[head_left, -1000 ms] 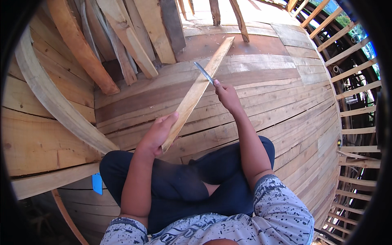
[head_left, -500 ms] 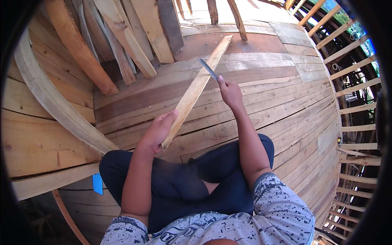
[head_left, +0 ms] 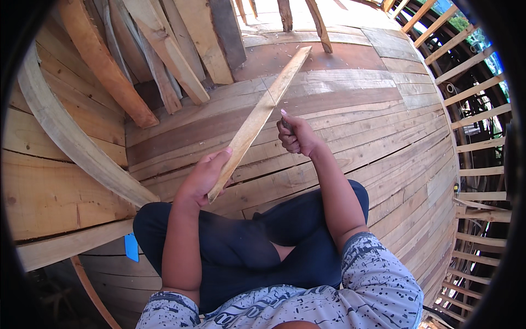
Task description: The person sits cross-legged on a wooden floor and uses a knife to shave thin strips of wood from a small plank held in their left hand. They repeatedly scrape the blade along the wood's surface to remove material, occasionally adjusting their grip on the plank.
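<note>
The near end of a long, pale-brown wooden strip (head_left: 253, 126) is gripped by the left hand (head_left: 204, 174); right of the strip, a dark tool handle (head_left: 286, 126) is enclosed by the right hand (head_left: 300, 137), fingers curled.

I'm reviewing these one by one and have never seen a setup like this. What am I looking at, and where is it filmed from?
There is no machine here: a person works with two bare hands. The view comes from a wide fisheye camera worn on the head, looking down, so straight edges bend near the rim.

The person sits cross-legged in dark trousers on a plank floor, with small pale flecks scattered over it. Rough timbers stand at the upper left.

The left hand holds a long wooden strip near its lower end. The right hand is closed around a dark handle; what the handle belongs to is hard to make out.
</note>
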The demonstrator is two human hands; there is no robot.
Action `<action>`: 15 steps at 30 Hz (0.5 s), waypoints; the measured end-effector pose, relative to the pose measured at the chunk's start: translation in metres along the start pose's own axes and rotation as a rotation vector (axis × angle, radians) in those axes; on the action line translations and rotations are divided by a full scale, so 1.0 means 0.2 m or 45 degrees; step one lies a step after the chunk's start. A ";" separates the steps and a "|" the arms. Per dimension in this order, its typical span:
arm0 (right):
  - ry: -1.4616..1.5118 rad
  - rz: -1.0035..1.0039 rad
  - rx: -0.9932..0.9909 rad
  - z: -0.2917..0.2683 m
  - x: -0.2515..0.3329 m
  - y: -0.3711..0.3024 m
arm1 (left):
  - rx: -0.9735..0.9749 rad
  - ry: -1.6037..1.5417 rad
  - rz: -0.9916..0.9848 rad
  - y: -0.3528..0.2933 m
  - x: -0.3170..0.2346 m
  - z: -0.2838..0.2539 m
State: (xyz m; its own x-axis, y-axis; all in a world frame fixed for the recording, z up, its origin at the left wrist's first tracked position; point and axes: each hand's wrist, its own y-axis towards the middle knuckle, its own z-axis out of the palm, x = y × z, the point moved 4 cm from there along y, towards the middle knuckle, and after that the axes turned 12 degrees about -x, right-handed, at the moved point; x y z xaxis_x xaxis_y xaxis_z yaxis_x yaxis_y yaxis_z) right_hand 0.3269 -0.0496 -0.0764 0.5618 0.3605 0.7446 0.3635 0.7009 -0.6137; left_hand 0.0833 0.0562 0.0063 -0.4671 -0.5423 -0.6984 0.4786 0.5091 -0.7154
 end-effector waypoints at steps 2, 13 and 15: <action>-0.003 0.046 0.047 0.01 0.00 -0.01 | 0.011 0.004 0.007 -0.01 -0.01 0.00; -0.827 -0.648 -0.682 -0.14 0.08 0.09 | 0.000 0.082 0.058 -0.01 0.00 0.01; -0.822 -0.718 -0.661 -0.10 0.05 0.07 | 0.008 0.092 0.061 -0.01 0.00 0.01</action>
State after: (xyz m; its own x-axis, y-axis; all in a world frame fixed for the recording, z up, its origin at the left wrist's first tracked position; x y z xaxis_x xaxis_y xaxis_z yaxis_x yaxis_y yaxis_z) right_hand 0.3522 -0.0478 -0.0831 -0.2477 0.4309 0.8677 0.8182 0.5726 -0.0508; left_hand 0.0838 0.0524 0.0076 -0.4959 -0.4677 -0.7317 0.5065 0.5287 -0.6812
